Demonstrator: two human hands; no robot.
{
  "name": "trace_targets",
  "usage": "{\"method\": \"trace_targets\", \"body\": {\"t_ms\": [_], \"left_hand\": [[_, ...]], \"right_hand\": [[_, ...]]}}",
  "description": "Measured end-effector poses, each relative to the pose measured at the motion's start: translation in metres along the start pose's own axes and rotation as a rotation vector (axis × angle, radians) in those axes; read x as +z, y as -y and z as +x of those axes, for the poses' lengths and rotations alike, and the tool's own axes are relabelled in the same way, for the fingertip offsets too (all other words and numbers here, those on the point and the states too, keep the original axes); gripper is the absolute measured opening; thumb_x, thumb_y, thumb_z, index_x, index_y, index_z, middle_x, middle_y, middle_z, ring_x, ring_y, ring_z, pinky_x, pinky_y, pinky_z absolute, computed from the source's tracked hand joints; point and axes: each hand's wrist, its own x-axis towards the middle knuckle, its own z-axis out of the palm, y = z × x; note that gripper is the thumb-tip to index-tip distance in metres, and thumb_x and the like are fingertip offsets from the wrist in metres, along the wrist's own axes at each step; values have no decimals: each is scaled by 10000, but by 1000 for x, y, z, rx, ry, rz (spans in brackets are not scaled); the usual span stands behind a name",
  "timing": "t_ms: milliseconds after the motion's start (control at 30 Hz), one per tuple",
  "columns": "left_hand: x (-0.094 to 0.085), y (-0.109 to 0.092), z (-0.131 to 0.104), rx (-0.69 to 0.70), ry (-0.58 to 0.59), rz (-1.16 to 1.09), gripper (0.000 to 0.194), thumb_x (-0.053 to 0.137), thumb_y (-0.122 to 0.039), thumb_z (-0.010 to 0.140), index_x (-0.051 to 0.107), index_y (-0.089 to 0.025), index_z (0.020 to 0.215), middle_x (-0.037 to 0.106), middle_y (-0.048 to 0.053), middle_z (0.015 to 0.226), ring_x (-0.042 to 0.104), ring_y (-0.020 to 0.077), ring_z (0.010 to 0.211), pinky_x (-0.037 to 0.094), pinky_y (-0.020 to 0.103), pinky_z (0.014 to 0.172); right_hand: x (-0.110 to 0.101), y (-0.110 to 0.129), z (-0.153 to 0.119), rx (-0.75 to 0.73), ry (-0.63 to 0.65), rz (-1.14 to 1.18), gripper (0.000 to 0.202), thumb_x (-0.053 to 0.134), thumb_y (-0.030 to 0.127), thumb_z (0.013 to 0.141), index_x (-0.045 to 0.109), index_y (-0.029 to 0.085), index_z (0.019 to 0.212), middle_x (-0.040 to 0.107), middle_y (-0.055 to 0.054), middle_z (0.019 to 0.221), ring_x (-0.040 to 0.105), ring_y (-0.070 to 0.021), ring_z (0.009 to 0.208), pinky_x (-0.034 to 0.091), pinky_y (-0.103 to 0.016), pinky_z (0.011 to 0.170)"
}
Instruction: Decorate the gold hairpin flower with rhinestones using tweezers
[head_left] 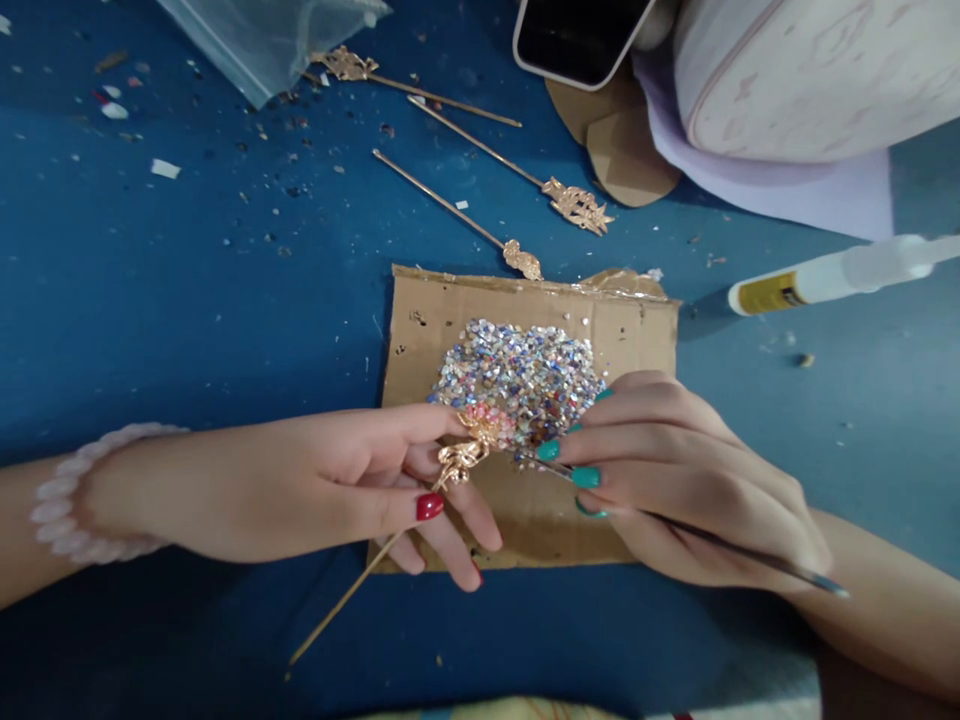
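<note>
Between thumb and fingers, my left hand [337, 480] holds a gold hairpin [465, 458] by its ornamental head, which carries pink and orange stones. The pin's long stem slants down to the lower left. My right hand [697, 480] is closed round a thin dark stick tool [727, 540], gripped like a pen. Its tip is close to the hairpin's head; whether they touch I cannot tell. Under both hands lies a piece of cardboard [517, 540], with a heap of small shiny rhinestones [525, 370] on it, partly covered by the fingers.
Three more gold hairpins, one of them an owl-shaped hairpin [523, 260], lie beyond the cardboard. A clear plastic bag [255, 40] is at the top left. A phone-like device [581, 40], a white pouch [817, 80] and a glue bottle [810, 285] are on the right. Scraps dot the blue table [187, 320].
</note>
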Motion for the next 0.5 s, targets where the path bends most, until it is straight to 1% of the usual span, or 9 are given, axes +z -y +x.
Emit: {"method": "trace_targets", "body": {"t_ms": [33,100,200,300,400,500], "left_hand": [[-1,1,0,13,13,-9,463,691,-582,1291,600,-497,1738,825,22,1587,858,212,1392,649,255,1033],[-3,4,0,23,22,-18,449,681,-565,1299,602,-505,1737,825,16,1597,860,215,1395,654,256,1036],[-5,6,0,14,17,-14,479,686,-593,1289,596,-474,1744,820,48,1613,861,259,1406,673,298,1047],[-4,6,0,17,14,-19,498,692,-596,1285,578,-459,1750,818,65,1618,860,262,1408,673,304,1058],[-4,6,0,19,10,-32,518,698,-617,1276,583,-439,1749,816,85,1627,860,267,1408,674,312,1067],[-3,6,0,16,12,-20,559,685,-639,1275,569,-415,1774,812,112,1635,859,289,1409,681,342,1071]], "right_hand": [[0,0,0,-5,0,-4,208,773,64,1045,798,208,1192,965,-115,1205,937,-272,1139,809,-434,982],[0,-1,0,-17,5,-19,193,771,68,1054,789,193,1200,965,-129,1201,939,-272,1138,806,-428,986],[0,0,1,-15,14,-31,189,765,74,1061,782,212,1189,969,-122,1188,946,-282,1113,809,-449,958],[0,2,0,-1,3,-23,167,740,98,1092,782,243,1163,970,-106,1191,944,-285,1107,810,-472,932],[0,3,-1,-1,0,-33,144,710,114,1126,779,231,1177,967,-117,1200,938,-277,1136,809,-459,960],[-1,3,-1,-4,20,-44,158,715,96,1114,774,217,1196,966,-126,1200,939,-279,1154,810,-444,990]]}}
